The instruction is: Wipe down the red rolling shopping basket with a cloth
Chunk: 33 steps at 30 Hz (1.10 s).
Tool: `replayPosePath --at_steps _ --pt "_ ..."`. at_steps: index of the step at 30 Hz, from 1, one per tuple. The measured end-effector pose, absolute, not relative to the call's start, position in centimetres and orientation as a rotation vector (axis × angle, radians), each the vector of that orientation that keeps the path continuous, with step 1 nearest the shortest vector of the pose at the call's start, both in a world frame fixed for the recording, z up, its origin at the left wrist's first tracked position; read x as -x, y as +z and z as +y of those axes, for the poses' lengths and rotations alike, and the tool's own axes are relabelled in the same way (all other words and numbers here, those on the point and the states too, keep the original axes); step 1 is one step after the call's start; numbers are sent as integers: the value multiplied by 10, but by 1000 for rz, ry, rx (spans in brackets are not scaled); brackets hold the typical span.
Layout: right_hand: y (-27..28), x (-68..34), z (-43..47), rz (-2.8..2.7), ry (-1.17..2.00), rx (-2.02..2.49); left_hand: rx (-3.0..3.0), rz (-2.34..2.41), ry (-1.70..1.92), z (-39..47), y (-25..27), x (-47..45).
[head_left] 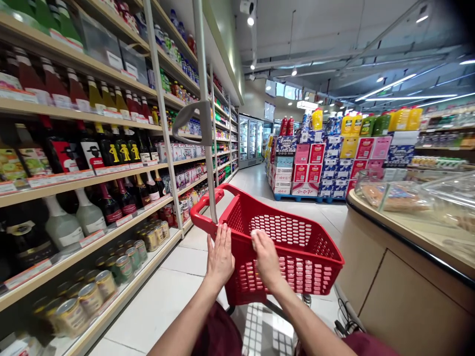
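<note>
A red plastic shopping trolley basket (297,247) with perforated sides stands in front of me, turned sideways. My left hand (220,254) lies on its near side close to the handle end, fingers straight and side by side. My right hand (266,257) is curled over the near rim further along, its fingertips partly hidden. A grey upright pole (203,64) with a grey loop-shaped grip (193,123) rises from the handle end of the trolley. No goods show in the visible part of the basket.
Shelves (129,188) of bottles and cans line the left side. A counter (386,247) with packed bread (399,195) stands close on the right, cables (347,316) at its foot. Ahead are stacked drink cartons (315,163) and glass-door fridges (250,136) beyond the tiled aisle (252,180).
</note>
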State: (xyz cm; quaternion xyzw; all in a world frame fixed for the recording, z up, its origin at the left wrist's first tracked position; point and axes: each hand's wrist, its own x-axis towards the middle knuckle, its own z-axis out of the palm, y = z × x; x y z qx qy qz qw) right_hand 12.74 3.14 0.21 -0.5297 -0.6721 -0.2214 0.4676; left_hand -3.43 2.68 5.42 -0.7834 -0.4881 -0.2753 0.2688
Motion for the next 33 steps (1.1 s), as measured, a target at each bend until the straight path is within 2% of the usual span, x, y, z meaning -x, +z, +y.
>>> replayPosePath --at_steps 4,11,17,25,30,33 --pt "13 -114 35 -1730 -534 1273 2138 -1293 -704 34 57 20" --pt "-26 -203 15 -1510 -651 1466 2224 -1278 -594 38 49 1" --pt "-17 -180 19 -1692 -661 1370 2322 -1177 -499 31 38 -31" --pt "-55 -302 -25 -1318 -703 1778 2389 -1180 -453 22 33 -51" --pt "-46 -266 -19 -1564 -689 1578 2426 -1108 -434 18 26 -69" --pt "-49 -285 -25 -1573 -653 1582 2417 -1088 -437 18 24 -70"
